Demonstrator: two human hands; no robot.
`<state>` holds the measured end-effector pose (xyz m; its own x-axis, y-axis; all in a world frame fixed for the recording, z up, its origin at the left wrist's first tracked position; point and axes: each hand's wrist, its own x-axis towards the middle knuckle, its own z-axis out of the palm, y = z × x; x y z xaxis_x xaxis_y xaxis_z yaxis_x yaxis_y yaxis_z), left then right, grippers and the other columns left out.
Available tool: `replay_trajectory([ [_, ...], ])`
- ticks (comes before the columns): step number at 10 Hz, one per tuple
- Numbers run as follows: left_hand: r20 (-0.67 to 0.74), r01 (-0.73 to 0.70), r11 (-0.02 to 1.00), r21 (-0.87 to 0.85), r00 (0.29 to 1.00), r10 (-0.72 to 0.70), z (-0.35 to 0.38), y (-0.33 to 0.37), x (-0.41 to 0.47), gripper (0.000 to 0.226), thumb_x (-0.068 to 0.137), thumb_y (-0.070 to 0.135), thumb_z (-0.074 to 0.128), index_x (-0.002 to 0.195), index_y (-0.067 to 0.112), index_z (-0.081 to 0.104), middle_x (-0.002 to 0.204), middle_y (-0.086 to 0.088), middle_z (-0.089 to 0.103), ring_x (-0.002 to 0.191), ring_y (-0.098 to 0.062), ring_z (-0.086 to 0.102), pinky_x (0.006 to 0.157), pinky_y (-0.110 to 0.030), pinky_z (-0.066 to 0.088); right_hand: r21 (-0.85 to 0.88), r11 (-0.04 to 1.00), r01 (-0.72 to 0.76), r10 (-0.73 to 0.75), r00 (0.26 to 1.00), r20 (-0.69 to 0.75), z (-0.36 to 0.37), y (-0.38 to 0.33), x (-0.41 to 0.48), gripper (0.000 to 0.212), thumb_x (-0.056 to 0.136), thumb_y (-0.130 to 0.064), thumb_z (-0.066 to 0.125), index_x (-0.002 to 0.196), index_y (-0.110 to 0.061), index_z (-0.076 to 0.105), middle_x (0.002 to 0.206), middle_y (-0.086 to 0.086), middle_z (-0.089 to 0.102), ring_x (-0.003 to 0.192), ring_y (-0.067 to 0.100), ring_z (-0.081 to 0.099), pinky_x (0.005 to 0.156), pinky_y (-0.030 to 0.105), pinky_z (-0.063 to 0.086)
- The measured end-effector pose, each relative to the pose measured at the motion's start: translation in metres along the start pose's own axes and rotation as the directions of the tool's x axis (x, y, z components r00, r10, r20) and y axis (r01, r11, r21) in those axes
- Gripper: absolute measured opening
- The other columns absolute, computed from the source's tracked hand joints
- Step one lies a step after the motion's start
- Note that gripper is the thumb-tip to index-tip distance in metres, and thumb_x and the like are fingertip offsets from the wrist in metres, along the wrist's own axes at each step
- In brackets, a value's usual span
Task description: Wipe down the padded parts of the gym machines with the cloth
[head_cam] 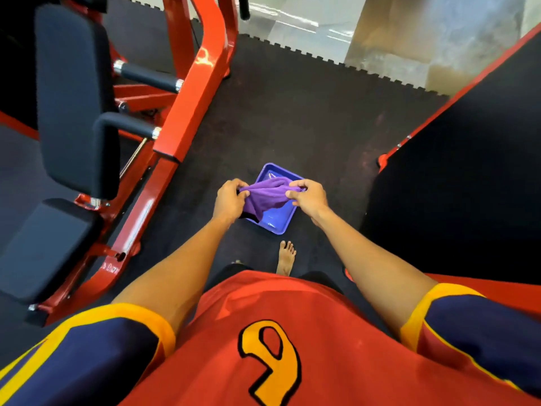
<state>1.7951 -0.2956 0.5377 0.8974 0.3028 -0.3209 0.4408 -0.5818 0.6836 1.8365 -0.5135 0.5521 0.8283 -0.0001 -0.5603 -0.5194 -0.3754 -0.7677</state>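
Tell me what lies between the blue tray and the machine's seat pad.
Head view: going from the blue tray, there is bare floor mat, then the machine's red frame rail, then the seat pad.

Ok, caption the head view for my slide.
Over a blue tray, the left hand and right hand grip a purple cloth beside a red machine with black pads.

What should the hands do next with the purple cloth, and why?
Probably carry the bunched purple cloth left to the tall black padded backrest. The left hand and right hand grip it above the square blue tray; no pad is touched yet.
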Motion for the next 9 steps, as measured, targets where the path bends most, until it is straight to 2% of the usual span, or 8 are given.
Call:
replay_trajectory([
  [1,0.074,0.014,0.999,0.051,0.997,-0.018,0.011,0.009,0.028,0.011,0.096,0.006,0.06,0.103,0.009,0.068,0.112,-0.013,0.065,0.103,-0.029,0.062,0.092,-0.039,0.051,-0.062,0.997,-0.05,0.045,0.996,-0.08,-0.004,-0.001,0.018,0.02,0.084,-0.01,0.082,0.086,-0.027,0.07,0.108,0.002,0.074,0.098,0.022,0.072,0.089,0.04,0.061],
  [3,0.2,-0.016,0.996,0.087,0.98,-0.002,0.019,0.028,0.07,0.013,0.098,0.006,0.058,0.105,0.007,0.068,0.117,-0.013,0.065,0.106,-0.03,0.062,0.094,-0.041,0.052,-0.053,0.988,-0.142,0.129,0.972,-0.196,-0.008,-0.012,0.037,0.018,0.083,-0.012,0.083,0.089,-0.026,0.073,0.105,0.001,0.074,0.097,0.023,0.072,0.091,0.043,0.06],
  [4,0.22,-0.034,0.997,0.074,0.975,0.017,0.017,0.038,0.087,0.013,0.098,0.006,0.058,0.106,0.007,0.068,0.117,-0.012,0.065,0.105,-0.028,0.062,0.092,-0.039,0.05,-0.04,0.987,-0.158,0.144,0.958,-0.249,-0.007,-0.021,0.044,0.016,0.085,-0.012,0.082,0.095,-0.023,0.074,0.109,0.003,0.074,0.097,0.024,0.072,0.092,0.04,0.059],
  [5,0.265,-0.04,0.998,0.046,0.964,0.027,0.016,0.048,0.11,0.016,0.1,0.007,0.056,0.109,0.009,0.068,0.117,-0.009,0.066,0.104,-0.025,0.063,0.089,-0.036,0.051,-0.028,0.989,-0.146,0.129,0.935,-0.329,-0.007,-0.034,0.058,0.02,0.088,-0.01,0.079,0.106,-0.017,0.076,0.115,0.005,0.073,0.103,0.024,0.07,0.091,0.031,0.056],
  [6,0.294,-0.007,0.999,0.034,0.956,-0.003,0.014,0.051,0.122,0.023,0.1,0.003,0.051,0.113,0.011,0.068,0.117,-0.008,0.068,0.106,-0.025,0.064,0.092,-0.035,0.053,-0.015,0.986,-0.166,0.152,0.929,-0.337,-0.007,-0.041,0.066,0.026,0.088,-0.012,0.078,0.114,-0.018,0.074,0.118,0.005,0.073,0.105,0.027,0.07,0.094,0.037,0.057],
  [7,0.31,0.041,0.998,0.037,0.949,-0.05,0.011,0.052,0.132,0.035,0.098,0.0,0.046,0.126,0.011,0.065,0.124,-0.008,0.067,0.114,-0.025,0.063,0.098,-0.031,0.048,-0.051,0.969,-0.243,0.214,0.923,-0.32,-0.004,-0.045,0.071,0.034,0.09,-0.018,0.076,0.123,-0.021,0.071,0.127,0.004,0.069,0.114,0.027,0.066,0.099,0.036,0.053],
  [9,0.347,0.083,0.996,0.016,0.934,-0.084,0.013,0.053,0.144,0.031,0.101,0.01,0.045,0.124,0.013,0.066,0.125,-0.006,0.067,0.114,-0.025,0.062,0.1,-0.037,0.05,0.021,0.965,-0.262,0.254,0.906,-0.339,0.002,-0.044,0.079,0.032,0.094,-0.021,0.07,0.126,-0.019,0.07,0.13,0.002,0.068,0.121,0.023,0.062,0.1,0.03,0.047],
])
